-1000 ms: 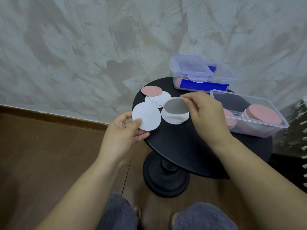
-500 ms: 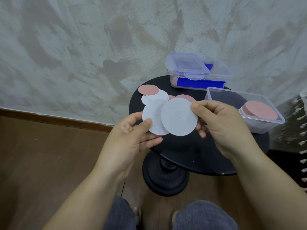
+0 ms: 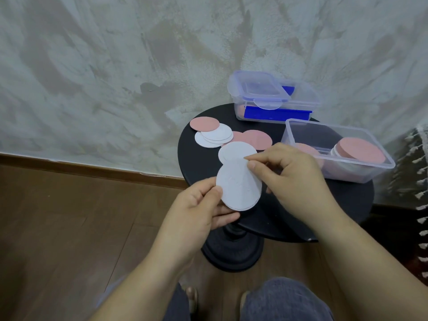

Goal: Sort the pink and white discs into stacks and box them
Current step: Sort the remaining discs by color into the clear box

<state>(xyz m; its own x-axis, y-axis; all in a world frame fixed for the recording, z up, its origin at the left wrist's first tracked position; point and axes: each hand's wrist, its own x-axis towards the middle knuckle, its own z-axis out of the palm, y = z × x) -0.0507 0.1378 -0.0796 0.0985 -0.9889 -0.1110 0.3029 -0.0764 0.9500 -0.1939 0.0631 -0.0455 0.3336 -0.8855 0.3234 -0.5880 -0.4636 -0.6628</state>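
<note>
Fingers of left hand [image 3: 199,205] and right hand [image 3: 298,179] in pinch on held white discs [image 3: 239,186]

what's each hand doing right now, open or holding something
Left hand: holding the white discs by their left edge.
Right hand: pinching the top edge of the same white discs.

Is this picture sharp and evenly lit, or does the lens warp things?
Head view: soft, dim, even light, no harsh glare; the white discs held by the left hand and right hand look sharp; head view's wide lens swells the forearms near the bottom edge.
</note>
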